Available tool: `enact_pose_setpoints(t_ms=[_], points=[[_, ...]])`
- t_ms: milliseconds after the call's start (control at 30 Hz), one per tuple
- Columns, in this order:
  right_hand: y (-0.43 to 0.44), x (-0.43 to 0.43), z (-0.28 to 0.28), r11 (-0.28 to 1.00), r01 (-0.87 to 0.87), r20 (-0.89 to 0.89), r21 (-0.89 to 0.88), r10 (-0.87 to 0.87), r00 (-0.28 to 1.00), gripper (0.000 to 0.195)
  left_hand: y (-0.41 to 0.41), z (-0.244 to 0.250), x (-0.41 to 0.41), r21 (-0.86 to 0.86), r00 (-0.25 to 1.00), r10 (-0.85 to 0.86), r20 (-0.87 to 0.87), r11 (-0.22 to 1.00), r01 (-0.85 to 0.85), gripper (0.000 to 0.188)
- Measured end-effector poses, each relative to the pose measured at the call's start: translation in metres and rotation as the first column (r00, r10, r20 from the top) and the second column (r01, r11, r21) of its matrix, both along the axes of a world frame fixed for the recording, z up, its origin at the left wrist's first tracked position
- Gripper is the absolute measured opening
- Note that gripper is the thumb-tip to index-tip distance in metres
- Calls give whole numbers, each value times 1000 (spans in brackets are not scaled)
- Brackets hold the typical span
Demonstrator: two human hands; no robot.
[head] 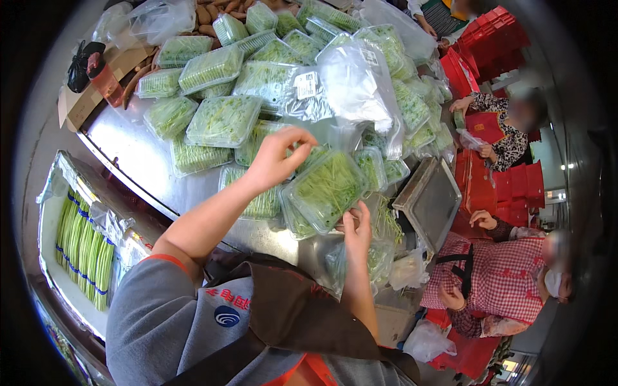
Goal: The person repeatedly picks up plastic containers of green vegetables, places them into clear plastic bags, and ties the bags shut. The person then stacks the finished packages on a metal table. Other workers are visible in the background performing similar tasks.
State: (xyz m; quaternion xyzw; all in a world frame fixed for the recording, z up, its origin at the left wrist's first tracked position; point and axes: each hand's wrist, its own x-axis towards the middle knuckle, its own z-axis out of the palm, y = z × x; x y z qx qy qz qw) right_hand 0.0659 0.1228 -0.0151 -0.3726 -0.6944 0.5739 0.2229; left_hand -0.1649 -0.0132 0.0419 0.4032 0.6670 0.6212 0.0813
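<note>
A clear plastic clamshell box of green sprouts (328,190) lies tilted in front of me, over another such box. My right hand (357,224) touches its lower right corner, the fingers partly hidden behind the edge. Above its upper left side is my left hand (285,157), fingers curled and thumb apart; whether it touches anything cannot be told. More sprout boxes are heaped around, among them a closed one (224,120) to the left. A silvery plastic bag (355,82) with white labels lies on the heap beyond my hands.
A metal tray (429,205) leans at the right, near loose sprouts (386,217). A foam box of bundled long green stalks (82,251) stands at the left. A red-lidded bottle (104,79) is at the far left. Two people work at the right by red crates (519,188); another person is beyond.
</note>
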Motion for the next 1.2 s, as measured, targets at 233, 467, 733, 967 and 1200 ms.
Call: enact_pose_setpoints(t_ms=[233, 467, 733, 967, 1200], points=[[14, -1, 18, 933, 43, -32, 358, -34, 999, 41, 59, -16, -61, -226, 811, 289, -508, 864, -449, 19], [22, 6, 26, 906, 51, -134, 421, 6, 991, 25, 4, 30, -19, 96, 918, 252, -305, 968, -234, 12], [22, -122, 102, 450, -353, 133, 820, 450, 883, 44, -38, 17, 25, -98, 994, 85, -69, 991, -91, 13], [62, -170, 71, 438, -389, 163, 811, 469, 868, 26, -79, 52, 24, 241, 994, -108, -22, 964, 110, 7], [-3, -87, 94, 662, -652, -342, -371, 555, 758, 25, -98, 12, 35, -174, 979, 67, -195, 979, -101, 14]])
